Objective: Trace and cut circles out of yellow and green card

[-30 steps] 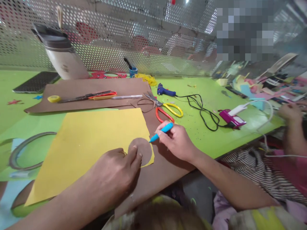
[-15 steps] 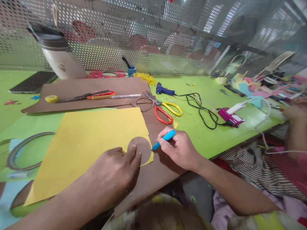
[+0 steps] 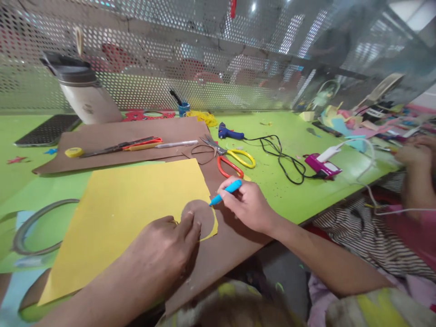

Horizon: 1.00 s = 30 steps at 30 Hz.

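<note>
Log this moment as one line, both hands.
left hand: on brown disc over yellow sheet | right hand: holding blue pen, tip at disc's edge | scissors: lying beyond right hand

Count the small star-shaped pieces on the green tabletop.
2: the blue star, just left of the upper brown paper sheet; the red star, farther left, nearer the viewer than the flat black rectangular object. Others may be hidden under paper.
</note>
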{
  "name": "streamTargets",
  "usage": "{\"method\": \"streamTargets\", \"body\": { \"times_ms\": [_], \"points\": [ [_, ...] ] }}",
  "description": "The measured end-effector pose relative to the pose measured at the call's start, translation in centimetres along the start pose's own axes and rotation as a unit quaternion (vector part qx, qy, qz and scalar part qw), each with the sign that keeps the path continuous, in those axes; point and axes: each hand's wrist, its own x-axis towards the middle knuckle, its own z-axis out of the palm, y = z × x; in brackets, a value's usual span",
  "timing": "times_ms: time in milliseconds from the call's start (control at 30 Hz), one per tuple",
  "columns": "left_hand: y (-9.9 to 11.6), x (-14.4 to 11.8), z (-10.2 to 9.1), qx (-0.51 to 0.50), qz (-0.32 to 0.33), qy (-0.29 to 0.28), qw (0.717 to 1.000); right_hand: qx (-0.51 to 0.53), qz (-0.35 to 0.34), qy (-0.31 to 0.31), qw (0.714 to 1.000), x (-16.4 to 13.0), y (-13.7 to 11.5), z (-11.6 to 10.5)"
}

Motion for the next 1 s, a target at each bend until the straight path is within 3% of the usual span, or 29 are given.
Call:
{"method": "streamTargets", "body": {
  "times_ms": [200, 700, 900, 1000],
  "points": [
    [0.1, 0.3, -0.6, 0.038, 0.011, -0.019, 0.999, -0.014, -0.011, 0.013, 1.000, 0.1, 0.2, 0.2],
    [0.2, 0.7, -0.9, 0.078, 0.029, -0.059, 0.995, -0.060, -0.019, -0.021, 0.998, -1.7, -0.8, -0.4],
    [0.1, 0.6, -0.9, 0.040, 0.004, -0.071, 0.997, -0.073, -0.044, 0.067, 0.994, -1.1, -0.8, -1.3],
    [-0.4, 0.3, -0.7, -0.025, -0.036, -0.052, 0.998, -0.115, -0.089, 0.063, 0.987, 0.5, 0.1, -1.8]
  ]
}}
